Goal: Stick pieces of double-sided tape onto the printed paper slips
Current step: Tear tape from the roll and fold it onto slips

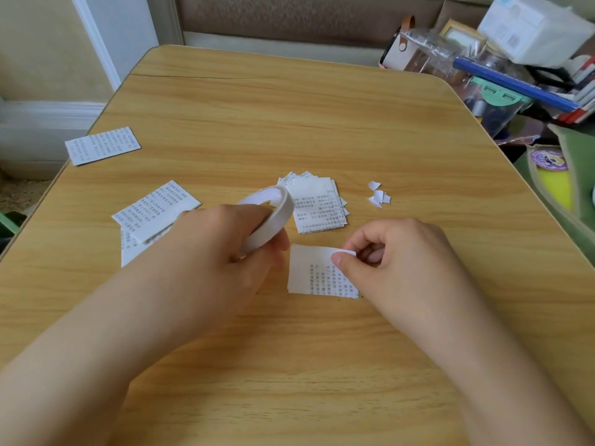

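While right hand (396, 252) pinches tape piece (346, 252), slip (309, 272) (partly hidden).

Free room and obstacles on the light wooden tabletop (289, 123): far half bare and open to approach; near edge crossed by both forearms. Mid-table obstacles: fanned stack of printed white paper slips (317, 201), small torn white backing scraps (379, 195) just right of it, overlapping printed sheets (154, 214) at left, single printed sheet (103, 145) overhanging the far-left edge. Cluttered boxes and bags (515, 69) crowd the right side
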